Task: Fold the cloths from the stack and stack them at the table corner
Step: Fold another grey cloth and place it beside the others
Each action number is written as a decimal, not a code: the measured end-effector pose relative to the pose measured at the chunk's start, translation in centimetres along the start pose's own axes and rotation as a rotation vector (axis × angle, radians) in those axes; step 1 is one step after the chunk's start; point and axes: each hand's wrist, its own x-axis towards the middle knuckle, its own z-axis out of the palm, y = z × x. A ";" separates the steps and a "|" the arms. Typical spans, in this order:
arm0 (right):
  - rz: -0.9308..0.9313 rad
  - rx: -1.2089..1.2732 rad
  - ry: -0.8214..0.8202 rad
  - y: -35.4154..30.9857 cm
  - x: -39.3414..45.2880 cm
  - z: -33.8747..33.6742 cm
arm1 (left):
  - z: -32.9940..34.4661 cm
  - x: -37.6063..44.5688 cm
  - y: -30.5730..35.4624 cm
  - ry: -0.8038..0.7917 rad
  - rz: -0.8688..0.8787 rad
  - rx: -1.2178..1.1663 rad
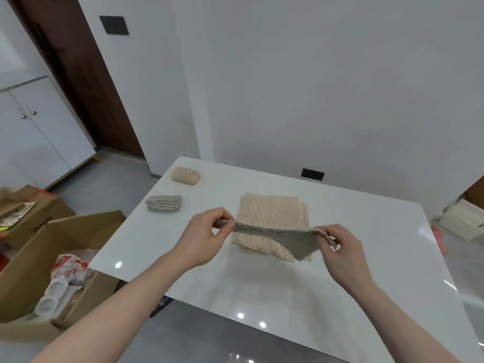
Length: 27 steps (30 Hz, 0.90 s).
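A grey cloth [290, 238] hangs stretched in the air between my hands, above the stack of flat beige cloths [271, 214] on the white table [262, 289]. My left hand [207, 237] pinches its left end and my right hand [340, 247] pinches its right end. One corner of the grey cloth droops down over the stack's near right edge. A folded grey cloth [164, 203] lies near the table's left edge. Beyond it, a folded beige cloth [185, 175] sits at the far left corner.
Open cardboard boxes [39, 258] with a red-and-white bag [68, 268] and white containers stand on the floor left of the table. A white cabinet [39, 132] and a brown door [78, 74] are at the far left. White boxes [463, 218] lie at the right.
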 end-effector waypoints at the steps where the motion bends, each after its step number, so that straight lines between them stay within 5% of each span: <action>1: 0.009 -0.019 -0.030 0.8 -1.0 0.7 | 0.6 -0.7 -1.2 -0.040 -0.020 0.006; 12: 0.136 -0.069 -0.304 18.0 -7.3 13.3 | 14.4 -2.0 -20.5 -0.402 -0.086 0.120; 21: 0.034 -0.066 -0.112 23.2 -9.3 18.6 | 21.4 -3.4 -28.4 -0.185 0.164 0.100; 27: -0.043 -0.181 -0.066 24.1 -9.5 19.5 | 21.4 -3.7 -29.2 -0.189 0.185 -0.010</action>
